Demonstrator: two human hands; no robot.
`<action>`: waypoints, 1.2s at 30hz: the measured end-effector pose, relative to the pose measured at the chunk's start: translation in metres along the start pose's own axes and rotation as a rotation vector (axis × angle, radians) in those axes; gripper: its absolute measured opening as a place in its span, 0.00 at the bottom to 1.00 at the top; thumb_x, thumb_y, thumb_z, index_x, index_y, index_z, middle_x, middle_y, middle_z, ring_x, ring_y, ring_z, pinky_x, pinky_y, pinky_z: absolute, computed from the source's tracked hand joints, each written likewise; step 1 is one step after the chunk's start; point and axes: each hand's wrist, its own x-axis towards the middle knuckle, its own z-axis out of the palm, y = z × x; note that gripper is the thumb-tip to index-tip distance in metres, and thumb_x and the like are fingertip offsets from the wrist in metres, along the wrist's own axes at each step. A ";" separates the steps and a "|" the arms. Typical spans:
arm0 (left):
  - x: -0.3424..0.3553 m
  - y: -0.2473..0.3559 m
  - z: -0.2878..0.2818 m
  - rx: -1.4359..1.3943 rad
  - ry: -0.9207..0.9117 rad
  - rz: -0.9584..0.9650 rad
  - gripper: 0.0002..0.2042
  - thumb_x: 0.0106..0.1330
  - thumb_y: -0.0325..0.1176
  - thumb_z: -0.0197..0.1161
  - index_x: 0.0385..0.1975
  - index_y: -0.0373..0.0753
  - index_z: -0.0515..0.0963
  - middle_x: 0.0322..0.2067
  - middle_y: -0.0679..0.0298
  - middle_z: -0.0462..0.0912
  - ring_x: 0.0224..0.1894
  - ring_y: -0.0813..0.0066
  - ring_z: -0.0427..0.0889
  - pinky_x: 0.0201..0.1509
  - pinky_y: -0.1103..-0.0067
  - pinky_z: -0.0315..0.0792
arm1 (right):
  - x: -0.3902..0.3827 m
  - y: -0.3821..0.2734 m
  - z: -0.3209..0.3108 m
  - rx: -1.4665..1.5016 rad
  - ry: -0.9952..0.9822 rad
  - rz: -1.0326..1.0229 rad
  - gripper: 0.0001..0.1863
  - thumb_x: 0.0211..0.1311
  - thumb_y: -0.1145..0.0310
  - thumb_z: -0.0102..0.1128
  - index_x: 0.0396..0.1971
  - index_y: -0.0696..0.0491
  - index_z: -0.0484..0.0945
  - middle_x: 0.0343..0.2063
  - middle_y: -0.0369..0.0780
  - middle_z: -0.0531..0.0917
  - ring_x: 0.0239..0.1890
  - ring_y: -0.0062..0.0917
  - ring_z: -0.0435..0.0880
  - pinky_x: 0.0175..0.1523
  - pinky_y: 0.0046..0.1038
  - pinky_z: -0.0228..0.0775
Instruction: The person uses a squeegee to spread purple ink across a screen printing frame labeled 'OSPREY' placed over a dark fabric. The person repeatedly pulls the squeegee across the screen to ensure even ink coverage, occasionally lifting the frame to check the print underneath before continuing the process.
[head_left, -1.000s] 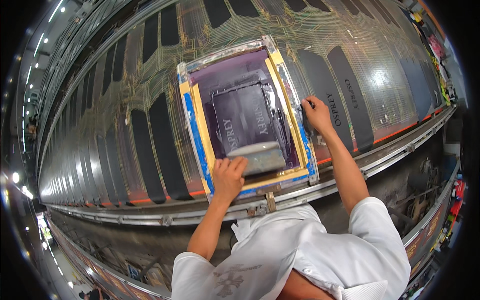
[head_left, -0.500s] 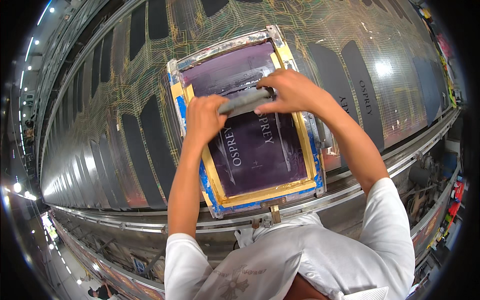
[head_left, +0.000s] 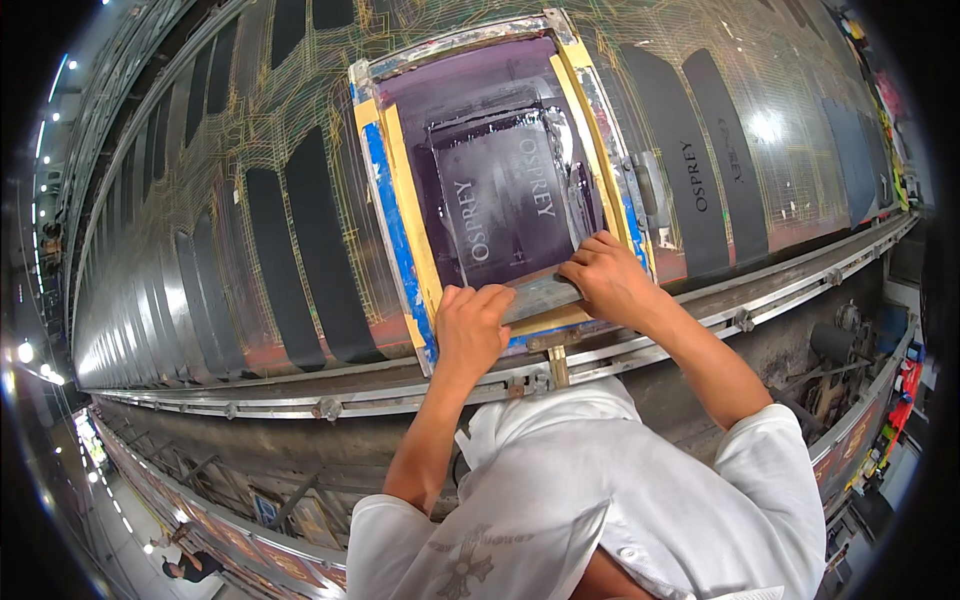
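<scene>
A screen-printing frame (head_left: 388, 190), edged with yellow and blue tape, lies on the long table. Inside it the purple mesh (head_left: 503, 225) carries two lettered marks, with wet, shiny ink around them. Across the near end of the mesh I hold a grey squeegee (head_left: 543, 297) with both hands. My left hand (head_left: 474, 328) is closed round its left end, fingers curled over the top. At the other end my right hand (head_left: 612, 278) grips it the same way. The squeegee's lower edge is partly hidden by my hands.
Dark cut pieces (head_left: 265, 260) lie in rows on the line-marked table, and some to the right (head_left: 690, 150) bear lettering. A metal rail (head_left: 400, 395) runs along the near edge. Another person (head_left: 195, 567) is far off at the lower left.
Both hands have drawn the squeegee from the upper middle of the mesh toward me, to its near end. The lettered area it crossed now looks greyer. My view has shifted slightly.
</scene>
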 end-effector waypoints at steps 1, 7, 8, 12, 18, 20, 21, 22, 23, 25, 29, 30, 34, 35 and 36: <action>0.003 0.001 -0.004 0.006 -0.006 0.003 0.21 0.39 0.25 0.72 0.39 0.42 0.86 0.40 0.68 0.88 0.34 0.66 0.81 0.46 0.70 0.70 | -0.001 -0.001 -0.007 -0.005 -0.007 -0.009 0.20 0.39 0.66 0.79 0.37 0.51 0.86 0.31 0.40 0.86 0.43 0.34 0.83 0.54 0.35 0.71; 0.105 -0.056 -0.029 0.121 0.121 0.137 0.16 0.44 0.25 0.70 0.36 0.44 0.86 0.37 0.66 0.89 0.35 0.62 0.83 0.44 0.66 0.70 | 0.084 0.048 -0.045 -0.164 0.067 0.019 0.10 0.46 0.65 0.73 0.28 0.51 0.83 0.27 0.43 0.86 0.38 0.38 0.85 0.51 0.39 0.72; 0.134 -0.070 -0.033 0.106 0.134 0.149 0.13 0.47 0.26 0.70 0.35 0.45 0.87 0.35 0.66 0.89 0.34 0.61 0.83 0.43 0.65 0.70 | 0.106 0.067 -0.049 -0.158 0.134 0.006 0.09 0.48 0.64 0.72 0.27 0.51 0.83 0.24 0.43 0.85 0.35 0.39 0.86 0.50 0.41 0.73; 0.216 -0.108 -0.053 0.148 0.096 0.111 0.11 0.50 0.32 0.74 0.35 0.45 0.89 0.32 0.61 0.88 0.36 0.56 0.86 0.45 0.64 0.72 | 0.181 0.118 -0.069 -0.144 0.088 0.060 0.12 0.50 0.59 0.73 0.28 0.51 0.85 0.26 0.46 0.86 0.35 0.45 0.87 0.47 0.45 0.77; 0.241 -0.129 -0.045 0.141 0.010 0.001 0.16 0.49 0.32 0.74 0.41 0.44 0.89 0.32 0.58 0.89 0.37 0.55 0.86 0.48 0.64 0.74 | 0.204 0.143 -0.062 -0.032 0.093 0.067 0.15 0.50 0.62 0.76 0.33 0.55 0.86 0.27 0.49 0.86 0.35 0.48 0.86 0.45 0.44 0.78; 0.234 -0.123 -0.044 0.163 0.068 0.033 0.15 0.49 0.31 0.73 0.39 0.44 0.89 0.32 0.58 0.89 0.36 0.55 0.86 0.47 0.64 0.75 | 0.200 0.135 -0.066 -0.004 0.097 0.063 0.14 0.49 0.63 0.76 0.33 0.56 0.86 0.27 0.49 0.86 0.35 0.49 0.86 0.44 0.44 0.78; 0.224 -0.118 -0.043 0.136 0.067 0.039 0.13 0.50 0.32 0.73 0.37 0.44 0.90 0.30 0.57 0.88 0.34 0.55 0.86 0.44 0.65 0.76 | 0.195 0.128 -0.066 -0.007 0.076 0.073 0.13 0.48 0.65 0.77 0.32 0.56 0.86 0.26 0.49 0.86 0.34 0.48 0.86 0.43 0.44 0.78; 0.215 -0.111 -0.042 0.103 0.066 0.053 0.10 0.52 0.32 0.73 0.36 0.45 0.90 0.28 0.56 0.88 0.31 0.55 0.86 0.40 0.66 0.78 | 0.185 0.122 -0.061 -0.004 0.077 0.066 0.13 0.48 0.65 0.77 0.32 0.55 0.86 0.26 0.49 0.86 0.34 0.48 0.86 0.43 0.44 0.78; 0.204 -0.104 -0.041 0.074 0.071 0.063 0.08 0.53 0.32 0.73 0.34 0.45 0.90 0.27 0.55 0.87 0.29 0.55 0.87 0.37 0.67 0.79 | 0.173 0.116 -0.055 -0.002 0.080 0.050 0.13 0.47 0.65 0.77 0.31 0.55 0.86 0.25 0.49 0.85 0.34 0.47 0.86 0.43 0.44 0.78; 0.156 -0.087 -0.027 0.037 0.086 0.066 0.08 0.50 0.27 0.70 0.30 0.45 0.89 0.28 0.57 0.88 0.30 0.56 0.87 0.39 0.66 0.77 | 0.137 0.088 -0.045 0.019 0.057 0.036 0.13 0.43 0.67 0.78 0.30 0.54 0.86 0.24 0.49 0.84 0.32 0.47 0.86 0.42 0.45 0.78; 0.036 -0.032 0.000 0.072 0.058 0.067 0.18 0.41 0.23 0.69 0.37 0.44 0.87 0.35 0.65 0.88 0.34 0.61 0.82 0.45 0.66 0.69 | 0.029 0.013 0.001 -0.026 0.114 0.018 0.11 0.43 0.73 0.68 0.31 0.53 0.86 0.28 0.44 0.85 0.39 0.40 0.84 0.53 0.39 0.71; 0.014 -0.021 0.003 0.029 0.046 0.052 0.22 0.39 0.23 0.70 0.40 0.44 0.87 0.38 0.68 0.87 0.35 0.64 0.80 0.46 0.68 0.69 | 0.009 -0.002 0.004 0.001 0.101 0.020 0.10 0.47 0.67 0.72 0.31 0.53 0.86 0.30 0.44 0.85 0.41 0.40 0.84 0.55 0.39 0.71; -0.014 -0.004 0.005 0.092 0.131 0.027 0.25 0.37 0.22 0.71 0.43 0.43 0.85 0.43 0.70 0.85 0.39 0.65 0.78 0.47 0.68 0.68 | -0.007 -0.004 -0.018 0.290 0.248 0.100 0.22 0.55 0.53 0.75 0.40 0.57 0.86 0.36 0.47 0.86 0.44 0.43 0.83 0.55 0.42 0.72; -0.014 -0.004 0.004 0.102 0.149 0.028 0.26 0.37 0.22 0.71 0.43 0.43 0.85 0.44 0.70 0.85 0.40 0.65 0.77 0.48 0.67 0.68 | -0.001 0.011 -0.028 0.388 0.285 0.149 0.25 0.56 0.51 0.75 0.42 0.57 0.85 0.37 0.48 0.86 0.44 0.43 0.83 0.55 0.42 0.72; -0.016 -0.001 0.004 0.107 0.172 0.042 0.26 0.36 0.22 0.71 0.43 0.43 0.85 0.44 0.69 0.85 0.40 0.65 0.77 0.48 0.67 0.68 | 0.001 0.036 -0.022 0.179 0.548 0.270 0.25 0.60 0.51 0.72 0.45 0.57 0.84 0.39 0.49 0.86 0.46 0.45 0.82 0.54 0.44 0.72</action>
